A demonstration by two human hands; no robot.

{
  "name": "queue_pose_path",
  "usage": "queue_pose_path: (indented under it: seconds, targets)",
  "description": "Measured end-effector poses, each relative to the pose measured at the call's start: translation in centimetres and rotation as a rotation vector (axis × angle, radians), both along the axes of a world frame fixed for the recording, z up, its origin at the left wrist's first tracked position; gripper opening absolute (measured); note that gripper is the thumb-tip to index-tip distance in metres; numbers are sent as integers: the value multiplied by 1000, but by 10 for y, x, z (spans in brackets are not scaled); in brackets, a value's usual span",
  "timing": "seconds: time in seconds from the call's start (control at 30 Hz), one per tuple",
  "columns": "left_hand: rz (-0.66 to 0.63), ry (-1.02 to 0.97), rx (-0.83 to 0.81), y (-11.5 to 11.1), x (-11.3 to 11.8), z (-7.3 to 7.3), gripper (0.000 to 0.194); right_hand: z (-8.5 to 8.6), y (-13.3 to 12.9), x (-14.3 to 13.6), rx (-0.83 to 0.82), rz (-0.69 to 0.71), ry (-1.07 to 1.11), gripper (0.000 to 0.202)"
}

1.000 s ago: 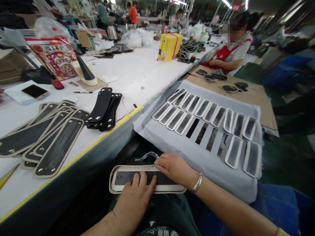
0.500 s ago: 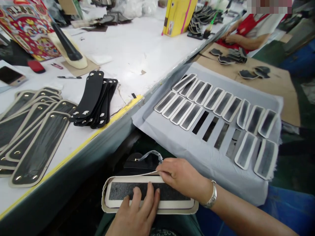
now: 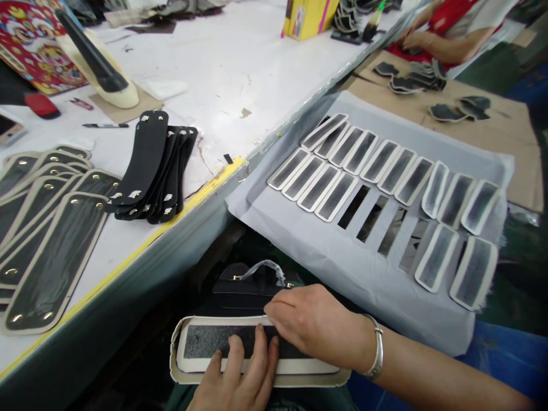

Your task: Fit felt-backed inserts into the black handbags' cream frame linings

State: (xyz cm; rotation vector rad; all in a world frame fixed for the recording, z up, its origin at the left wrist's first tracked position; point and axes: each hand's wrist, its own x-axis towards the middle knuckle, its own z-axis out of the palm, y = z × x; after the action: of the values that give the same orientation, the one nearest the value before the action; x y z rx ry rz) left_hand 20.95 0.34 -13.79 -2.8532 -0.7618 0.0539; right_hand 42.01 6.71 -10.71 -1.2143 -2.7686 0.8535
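A long rounded panel (image 3: 206,341) with a black middle and a pale border lies inside a cream rim (image 3: 257,381), low in the view over my lap. My left hand (image 3: 242,371) rests on the panel with its fingers spread flat. At the far long side, my right hand (image 3: 314,325) pinches the rim's upper edge; its fingertips are partly hidden. Just beyond sits a black bag part (image 3: 244,285) with gold-coloured fittings and a handle wrapped in clear film.
Rows of pale-edged black strips (image 3: 327,193) lie on a grey sheet (image 3: 299,245) at right. On the white table (image 3: 205,74) are black straps (image 3: 143,157), larger studded panels (image 3: 60,257) and a black-handled tool (image 3: 92,51). A co-worker (image 3: 454,40) sits at far right.
My right hand has moved slightly left along the rim. The lifted edge strip has come down against the panel's far side. My left hand stays on the panel; the view has shifted.
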Motion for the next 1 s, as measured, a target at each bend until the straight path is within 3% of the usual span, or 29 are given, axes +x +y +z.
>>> queue_pose_path:
  seconds: [0.2, 0.4, 0.8, 1.0]
  targets:
    - [-1, -47, -52, 3, 1, 3, 46, -11, 15, -2, -7, -25, -54, 18]
    - [-41, -70, -70, 10, -3, 0, 43, -14, 24, -2, -126, -88, -13, 20]
    - [-2, -177, -31, 14, 2, -5, 34, -31, 37, 11, -399, -138, 307, 16]
    - [8, -174, -89, 19, 1, -1, 31, -33, 46, 13, -487, -75, 387, 16]
